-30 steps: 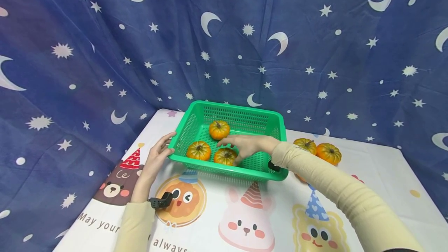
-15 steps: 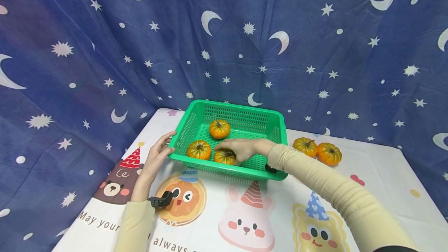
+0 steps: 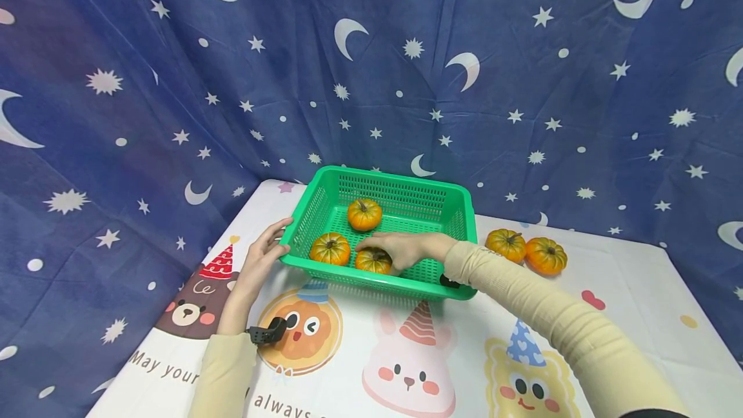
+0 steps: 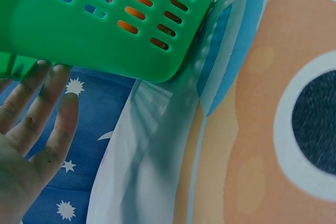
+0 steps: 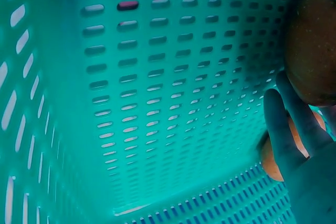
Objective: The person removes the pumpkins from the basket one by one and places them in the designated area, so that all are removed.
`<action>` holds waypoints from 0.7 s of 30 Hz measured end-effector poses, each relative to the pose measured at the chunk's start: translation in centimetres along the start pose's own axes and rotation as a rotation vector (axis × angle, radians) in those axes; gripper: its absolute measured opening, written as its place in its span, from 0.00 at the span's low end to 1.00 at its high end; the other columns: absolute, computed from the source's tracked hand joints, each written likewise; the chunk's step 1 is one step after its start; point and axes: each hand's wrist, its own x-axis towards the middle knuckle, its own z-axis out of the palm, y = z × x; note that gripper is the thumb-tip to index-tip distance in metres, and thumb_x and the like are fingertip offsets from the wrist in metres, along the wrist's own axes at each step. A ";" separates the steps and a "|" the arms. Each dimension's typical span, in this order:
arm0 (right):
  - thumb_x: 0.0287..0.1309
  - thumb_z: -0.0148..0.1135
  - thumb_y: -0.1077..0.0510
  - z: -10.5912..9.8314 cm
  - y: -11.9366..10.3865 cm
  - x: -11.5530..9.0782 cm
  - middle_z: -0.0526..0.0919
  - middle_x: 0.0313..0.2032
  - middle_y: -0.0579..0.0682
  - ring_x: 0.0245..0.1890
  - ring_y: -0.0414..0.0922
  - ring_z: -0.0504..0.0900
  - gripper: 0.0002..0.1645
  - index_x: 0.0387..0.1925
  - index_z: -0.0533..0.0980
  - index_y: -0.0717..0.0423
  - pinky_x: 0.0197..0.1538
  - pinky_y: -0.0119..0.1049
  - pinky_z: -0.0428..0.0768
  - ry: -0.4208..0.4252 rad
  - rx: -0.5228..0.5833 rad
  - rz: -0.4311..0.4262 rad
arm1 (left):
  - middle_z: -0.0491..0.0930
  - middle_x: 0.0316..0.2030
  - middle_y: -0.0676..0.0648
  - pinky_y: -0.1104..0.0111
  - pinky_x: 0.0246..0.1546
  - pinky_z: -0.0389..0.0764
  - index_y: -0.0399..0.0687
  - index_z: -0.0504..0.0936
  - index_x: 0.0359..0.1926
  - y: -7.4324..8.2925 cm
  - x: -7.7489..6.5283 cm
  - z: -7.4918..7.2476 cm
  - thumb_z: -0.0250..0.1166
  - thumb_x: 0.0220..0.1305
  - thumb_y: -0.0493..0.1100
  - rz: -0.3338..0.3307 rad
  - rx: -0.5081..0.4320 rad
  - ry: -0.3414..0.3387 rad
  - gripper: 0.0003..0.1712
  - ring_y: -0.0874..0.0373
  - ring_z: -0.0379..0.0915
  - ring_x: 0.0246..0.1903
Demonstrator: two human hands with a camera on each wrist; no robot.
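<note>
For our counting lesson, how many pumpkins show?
5: in the basket, a back pumpkin, a front-left pumpkin, a gripped pumpkin; right of it on the table, another pumpkin and its neighbour. The right sleeve may hide more.

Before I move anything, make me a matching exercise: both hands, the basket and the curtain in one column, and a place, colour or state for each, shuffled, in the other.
Column one
1. left hand
2. curtain
3. right hand
4. basket

Column two
A. curved over a pumpkin
B. green, with slots in its walls
C. fingertips at the basket's rim
D. dark blue with a pale pattern

Right pairs: 1-C, 2-D, 3-A, 4-B
</note>
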 end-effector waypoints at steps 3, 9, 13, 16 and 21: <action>0.40 0.64 0.76 0.0 0.0 0.1 0.69 0.61 0.48 0.61 0.45 0.68 0.54 0.69 0.60 0.44 0.66 0.45 0.67 0.000 0.002 0.001 | 0.71 0.56 0.39 0.73 0.50 0.69 0.52 0.65 0.69 0.0 0.0 0.0 0.52 0.65 0.34 0.000 -0.002 0.001 0.31 0.66 0.71 0.50; 0.41 0.64 0.76 0.0 -0.1 0.2 0.69 0.61 0.48 0.61 0.45 0.69 0.53 0.69 0.61 0.45 0.66 0.44 0.67 0.001 -0.017 0.006 | 0.71 0.56 0.39 0.74 0.49 0.70 0.52 0.66 0.69 -0.1 0.0 0.0 0.52 0.65 0.34 0.007 -0.009 0.001 0.31 0.68 0.71 0.49; 0.41 0.65 0.75 -0.2 -0.2 0.1 0.69 0.62 0.48 0.61 0.45 0.69 0.52 0.69 0.61 0.45 0.65 0.44 0.68 -0.006 -0.015 0.018 | 0.71 0.56 0.39 0.74 0.49 0.70 0.53 0.66 0.69 0.0 0.0 0.0 0.52 0.65 0.34 0.008 -0.005 0.000 0.31 0.67 0.71 0.49; 0.42 0.66 0.74 -0.4 -0.2 -0.1 0.68 0.63 0.48 0.61 0.45 0.68 0.52 0.69 0.60 0.44 0.65 0.43 0.68 -0.006 -0.013 0.025 | 0.71 0.57 0.40 0.73 0.50 0.69 0.53 0.66 0.69 0.0 0.0 0.0 0.52 0.65 0.34 0.004 -0.004 -0.001 0.31 0.64 0.71 0.51; 0.45 0.68 0.69 -0.6 -0.1 -0.4 0.66 0.65 0.48 0.63 0.46 0.67 0.50 0.70 0.60 0.43 0.65 0.44 0.69 -0.004 -0.024 0.028 | 0.70 0.57 0.40 0.73 0.50 0.69 0.53 0.66 0.69 0.0 0.0 0.0 0.52 0.65 0.35 -0.002 0.000 -0.003 0.31 0.62 0.69 0.53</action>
